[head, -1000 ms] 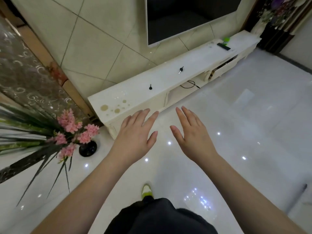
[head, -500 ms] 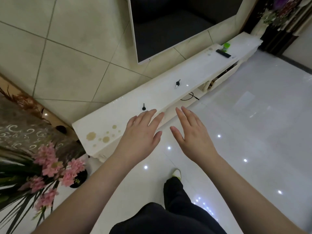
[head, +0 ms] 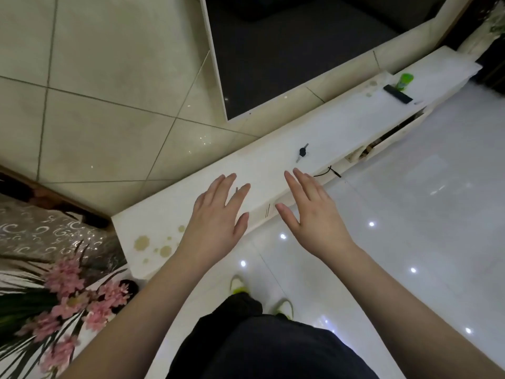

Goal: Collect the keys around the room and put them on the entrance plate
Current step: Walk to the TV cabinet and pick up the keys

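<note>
A black-headed key (head: 302, 152) lies on the long white TV stand (head: 349, 127), a little beyond my right hand (head: 311, 212). A second key is almost hidden under the fingers of my left hand (head: 218, 214); only a thin sliver (head: 236, 189) shows between two fingers. Both hands hover flat with fingers spread and hold nothing. The left hand is over the stand's top, the right one over its front edge. No plate is in view.
A dark TV screen (head: 287, 50) hangs on the tiled wall above the stand. A black remote (head: 397, 94) and a green bottle (head: 404, 81) sit at the stand's far right. Pink flowers (head: 73, 296) stand at lower left. My shoes (head: 240, 285) are on the glossy white floor.
I have stepped closer to the stand. My hands now reach over its top, and the left one covers the nearer key, which showed clear of it earlier.
</note>
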Demonstrator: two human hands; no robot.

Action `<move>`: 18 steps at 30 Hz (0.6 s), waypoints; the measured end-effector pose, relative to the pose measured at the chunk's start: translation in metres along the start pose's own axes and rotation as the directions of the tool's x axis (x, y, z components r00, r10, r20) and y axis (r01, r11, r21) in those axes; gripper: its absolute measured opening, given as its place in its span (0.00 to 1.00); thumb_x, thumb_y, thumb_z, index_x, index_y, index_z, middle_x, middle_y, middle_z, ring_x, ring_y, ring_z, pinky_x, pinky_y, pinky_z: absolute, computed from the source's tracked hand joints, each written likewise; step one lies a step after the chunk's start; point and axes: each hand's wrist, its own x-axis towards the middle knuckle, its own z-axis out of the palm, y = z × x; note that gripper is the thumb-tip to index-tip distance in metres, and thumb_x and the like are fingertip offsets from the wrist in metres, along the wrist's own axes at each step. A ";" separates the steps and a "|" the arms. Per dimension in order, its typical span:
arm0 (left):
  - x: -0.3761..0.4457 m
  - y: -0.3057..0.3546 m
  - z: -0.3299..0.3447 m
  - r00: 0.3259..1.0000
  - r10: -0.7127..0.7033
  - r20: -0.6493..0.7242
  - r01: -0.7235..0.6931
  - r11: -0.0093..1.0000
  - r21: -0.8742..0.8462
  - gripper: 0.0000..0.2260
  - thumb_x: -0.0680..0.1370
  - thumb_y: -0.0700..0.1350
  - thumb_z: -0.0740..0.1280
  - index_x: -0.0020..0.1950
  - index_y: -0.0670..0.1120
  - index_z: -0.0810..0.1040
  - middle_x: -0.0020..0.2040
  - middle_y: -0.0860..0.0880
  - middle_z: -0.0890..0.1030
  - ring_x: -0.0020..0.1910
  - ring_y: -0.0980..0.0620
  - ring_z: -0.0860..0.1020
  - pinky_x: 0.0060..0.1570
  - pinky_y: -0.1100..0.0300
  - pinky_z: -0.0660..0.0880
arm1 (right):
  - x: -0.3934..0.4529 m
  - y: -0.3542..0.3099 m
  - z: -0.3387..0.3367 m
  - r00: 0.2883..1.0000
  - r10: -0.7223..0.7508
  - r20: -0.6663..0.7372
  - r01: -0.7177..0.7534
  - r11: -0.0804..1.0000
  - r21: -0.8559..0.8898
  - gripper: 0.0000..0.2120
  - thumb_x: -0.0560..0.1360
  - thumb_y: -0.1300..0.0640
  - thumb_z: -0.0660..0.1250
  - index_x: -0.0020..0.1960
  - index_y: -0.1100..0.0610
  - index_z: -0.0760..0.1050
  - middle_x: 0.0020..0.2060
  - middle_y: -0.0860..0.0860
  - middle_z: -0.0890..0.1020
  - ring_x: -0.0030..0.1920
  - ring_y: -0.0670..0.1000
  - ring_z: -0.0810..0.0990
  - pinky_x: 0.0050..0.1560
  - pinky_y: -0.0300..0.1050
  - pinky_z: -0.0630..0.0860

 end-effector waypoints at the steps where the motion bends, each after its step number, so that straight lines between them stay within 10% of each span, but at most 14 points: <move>1: 0.009 -0.008 0.002 1.000 -0.010 0.006 0.010 1.000 -0.003 0.23 0.79 0.47 0.65 0.74 0.45 0.69 0.76 0.41 0.66 0.75 0.39 0.63 0.65 0.42 0.66 | 0.010 0.002 0.004 1.000 0.001 0.018 -0.001 1.000 0.001 0.31 0.79 0.39 0.51 0.77 0.53 0.55 0.77 0.52 0.59 0.76 0.54 0.56 0.73 0.49 0.53; 18: 0.164 -0.125 0.080 0.981 0.066 0.180 -0.062 0.998 -0.031 0.24 0.77 0.44 0.68 0.73 0.44 0.70 0.67 0.41 0.76 0.64 0.39 0.75 0.58 0.43 0.72 | 0.160 0.016 0.067 0.994 0.088 0.068 -0.090 0.996 0.029 0.30 0.80 0.42 0.52 0.77 0.56 0.56 0.75 0.54 0.63 0.75 0.55 0.59 0.73 0.51 0.57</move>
